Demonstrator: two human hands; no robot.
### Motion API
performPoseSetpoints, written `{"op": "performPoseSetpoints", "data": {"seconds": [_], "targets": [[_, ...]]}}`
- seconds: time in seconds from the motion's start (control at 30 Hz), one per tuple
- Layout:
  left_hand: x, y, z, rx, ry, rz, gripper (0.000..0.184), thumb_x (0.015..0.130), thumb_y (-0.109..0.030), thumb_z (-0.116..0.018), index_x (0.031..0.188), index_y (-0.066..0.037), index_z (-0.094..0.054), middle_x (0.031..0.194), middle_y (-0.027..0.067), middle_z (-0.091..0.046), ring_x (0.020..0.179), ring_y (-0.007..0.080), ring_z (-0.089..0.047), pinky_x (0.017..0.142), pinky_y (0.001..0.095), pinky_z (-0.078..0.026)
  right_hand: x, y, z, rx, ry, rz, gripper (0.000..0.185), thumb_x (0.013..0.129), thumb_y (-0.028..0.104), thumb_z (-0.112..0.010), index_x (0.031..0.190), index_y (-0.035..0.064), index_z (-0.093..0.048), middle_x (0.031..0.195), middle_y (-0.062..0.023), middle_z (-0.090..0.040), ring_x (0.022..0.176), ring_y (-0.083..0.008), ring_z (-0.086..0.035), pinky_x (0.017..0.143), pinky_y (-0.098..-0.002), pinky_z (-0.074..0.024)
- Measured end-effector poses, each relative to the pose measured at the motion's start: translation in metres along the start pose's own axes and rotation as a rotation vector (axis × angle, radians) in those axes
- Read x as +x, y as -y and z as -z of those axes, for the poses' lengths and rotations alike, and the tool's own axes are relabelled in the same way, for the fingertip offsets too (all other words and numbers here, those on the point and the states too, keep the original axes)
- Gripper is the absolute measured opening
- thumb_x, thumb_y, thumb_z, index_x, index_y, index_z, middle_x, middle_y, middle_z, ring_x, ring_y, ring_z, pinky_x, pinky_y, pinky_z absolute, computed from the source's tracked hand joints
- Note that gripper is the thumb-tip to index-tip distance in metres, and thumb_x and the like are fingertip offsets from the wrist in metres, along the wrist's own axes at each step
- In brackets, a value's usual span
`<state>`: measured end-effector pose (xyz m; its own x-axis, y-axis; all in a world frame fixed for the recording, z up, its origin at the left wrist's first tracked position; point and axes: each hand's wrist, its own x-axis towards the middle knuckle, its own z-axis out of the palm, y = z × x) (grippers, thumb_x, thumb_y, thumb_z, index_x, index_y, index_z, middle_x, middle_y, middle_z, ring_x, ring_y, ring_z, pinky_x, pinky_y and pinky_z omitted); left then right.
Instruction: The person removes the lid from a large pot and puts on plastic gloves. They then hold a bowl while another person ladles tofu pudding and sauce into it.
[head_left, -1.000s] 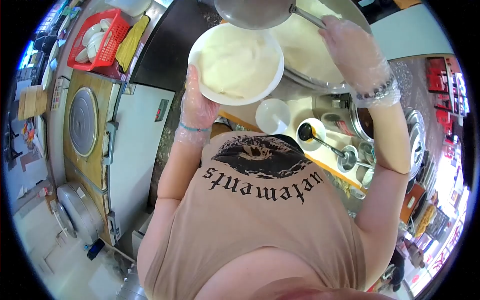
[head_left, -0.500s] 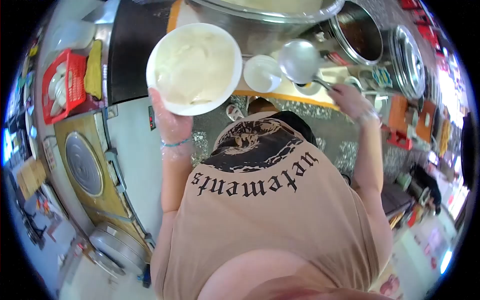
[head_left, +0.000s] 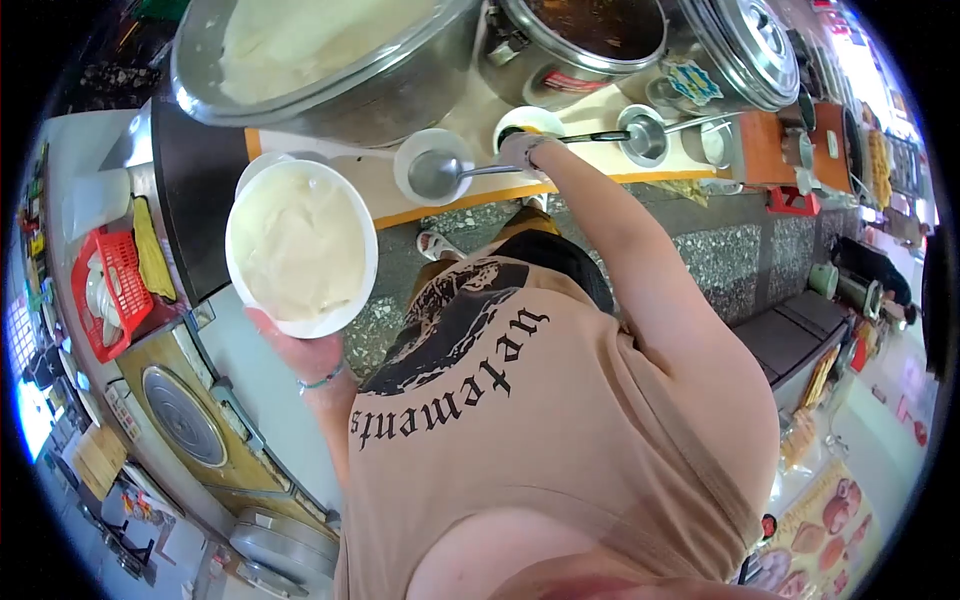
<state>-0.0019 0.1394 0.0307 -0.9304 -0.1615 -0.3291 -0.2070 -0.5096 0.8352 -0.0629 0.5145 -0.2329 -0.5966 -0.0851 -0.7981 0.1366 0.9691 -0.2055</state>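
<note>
My left hand point(head_left: 305, 350) supports a white bowl point(head_left: 364, 290) from below and its near side. Soft, pale, creamy curd point(head_left: 305, 245) fills it, the surface in smooth folds. At the counter, my right hand point(head_left: 525, 153), in a thin clear glove, closes on the handle end of a metal ladle point(head_left: 435, 175); its fingers are partly hidden. The ladle's head is over or in a white container point(head_left: 415, 148). Just beyond the hand stands another white bowl point(head_left: 535, 117) with something yellow and black at it. A black-handled ladle point(head_left: 600, 137) extends to the right.
A large steel pot point(head_left: 400, 80) of pale curd stands at the back left. Right of it are a pot with dark liquid point(head_left: 590, 72) and a lidded steel pot point(head_left: 745, 60). A red basket point(head_left: 122, 285) of white dishes lies far left.
My right hand has swung left and lowered the ladle from the air to the white container. The filled bowl has moved left and down with my left hand. My view has shifted.
</note>
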Motion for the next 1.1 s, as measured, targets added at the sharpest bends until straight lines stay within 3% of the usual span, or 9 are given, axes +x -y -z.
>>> {"op": "performPoseSetpoints", "data": {"seconds": [0.1, 0.2, 0.33, 0.47, 0.57, 0.73, 0.8, 0.93, 1.1], "targets": [[-0.013, 0.021, -0.029, -0.001, -0.019, -0.001, 0.069, 0.097, -0.055, -0.030, 0.144, -0.005, -0.027, 0.144, 0.0129, -0.037, 0.131, 0.0295, -0.040, 0.108, 0.0433, -0.034, -0.041, -0.060, 0.022, 0.130, -0.138, -0.230, 0.047, 0.083, 0.043, -0.054, 0.111, 0.0064, -0.064, 0.114, -0.0182, -0.063, 0.106, -0.0323, -0.060, 0.092, -0.0420, -0.0456], [-0.023, 0.050, -0.063, -0.002, -0.045, -0.064, 0.068, 0.097, -0.054, -0.029, 0.144, -0.006, -0.027, 0.145, 0.0129, -0.037, 0.131, 0.0297, -0.039, 0.108, 0.0434, -0.034, -0.033, -0.152, -0.011, -0.105, -0.330, -0.302, 0.044, 0.088, 0.026, -0.051, 0.130, 0.0119, -0.049, 0.138, -0.0101, -0.046, 0.129, -0.0279, -0.041, 0.106, -0.0451, -0.0330], [-0.039, 0.078, -0.126, -0.142, -0.025, -0.093, 0.067, 0.098, -0.053, -0.026, 0.145, -0.006, -0.026, 0.145, 0.0132, -0.036, 0.131, 0.0298, -0.039, 0.108, 0.0439, -0.034, -0.030, -0.204, -0.018, -0.279, -0.201, -0.192, 0.047, 0.085, 0.018, -0.051, 0.131, 0.0068, -0.045, 0.128, -0.0146, -0.053, 0.121, -0.0318, -0.049, 0.101, -0.0487, -0.0366], [-0.044, 0.100, -0.155, -0.125, -0.095, -0.074, 0.065, 0.099, -0.052, -0.024, 0.145, -0.006, -0.026, 0.144, 0.0139, -0.037, 0.129, 0.0297, -0.041, 0.107, 0.0432, -0.035, -0.029, -0.219, -0.009, -0.407, -0.141, -0.005, 0.028, 0.084, 0.021, -0.052, 0.106, 0.0052, -0.061, 0.117, -0.0143, -0.062, 0.112, -0.0313, -0.056, 0.098, -0.0431, -0.0405], [-0.044, 0.106, -0.178, -0.130, -0.072, -0.063, 0.065, 0.099, -0.051, -0.025, 0.145, -0.005, -0.025, 0.144, 0.0151, -0.037, 0.129, 0.0302, -0.041, 0.107, 0.0440, -0.036, -0.045, -0.231, 0.009, -0.164, -0.021, 0.160, 0.036, 0.082, 0.034, -0.055, 0.098, 0.0015, -0.063, 0.093, -0.0204, -0.065, 0.092, -0.0371, -0.062, 0.083, -0.0436, -0.0477], [-0.033, 0.112, -0.199, -0.147, 0.013, -0.051, 0.063, 0.100, -0.048, -0.026, 0.144, -0.004, -0.025, 0.144, 0.0150, -0.037, 0.130, 0.0287, -0.041, 0.108, 0.0423, -0.035, -0.131, -0.252, 0.059, 0.013, -0.039, 0.200, 0.043, 0.083, 0.045, -0.057, 0.091, 0.0030, -0.062, 0.084, -0.0205, -0.063, 0.078, -0.0381, -0.059, 0.074, -0.0456, -0.0460], [-0.027, 0.112, -0.198, -0.171, 0.045, -0.027, 0.062, 0.100, -0.047, -0.027, 0.144, -0.003, -0.026, 0.144, 0.0145, -0.038, 0.129, 0.0280, -0.041, 0.108, 0.0414, -0.034, -0.200, -0.221, 0.117, 0.046, 0.099, 0.009, 0.047, 0.083, 0.045, -0.059, 0.104, 0.0033, -0.063, 0.096, -0.0178, -0.066, 0.087, -0.0326, -0.062, 0.079, -0.0407, -0.0475], [-0.018, 0.107, -0.201, -0.189, 0.125, 0.021, 0.061, 0.101, -0.046, -0.025, 0.141, -0.001, -0.029, 0.139, 0.0146, -0.043, 0.127, 0.0261, -0.044, 0.106, 0.0393, -0.037, -0.290, -0.213, 0.172, 0.356, 0.158, -0.062, 0.036, 0.084, 0.037, -0.063, 0.098, 0.0037, -0.064, 0.069, -0.0057, -0.060, 0.060, -0.0122, -0.056, 0.055, -0.0289, -0.0451], [-0.008, 0.109, -0.194, -0.118, 0.126, 0.052, 0.061, 0.101, -0.046, -0.026, 0.140, -0.001, -0.030, 0.139, 0.0143, -0.043, 0.127, 0.0256, -0.044, 0.106, 0.0390, -0.038, -0.338, -0.226, 0.202, 0.810, -0.114, 0.089, 0.027, 0.084, 0.023, -0.060, 0.099, 0.0003, -0.062, 0.062, 0.0016, -0.049, 0.052, -0.0060, -0.045, 0.047, -0.0217, -0.0359]]}}
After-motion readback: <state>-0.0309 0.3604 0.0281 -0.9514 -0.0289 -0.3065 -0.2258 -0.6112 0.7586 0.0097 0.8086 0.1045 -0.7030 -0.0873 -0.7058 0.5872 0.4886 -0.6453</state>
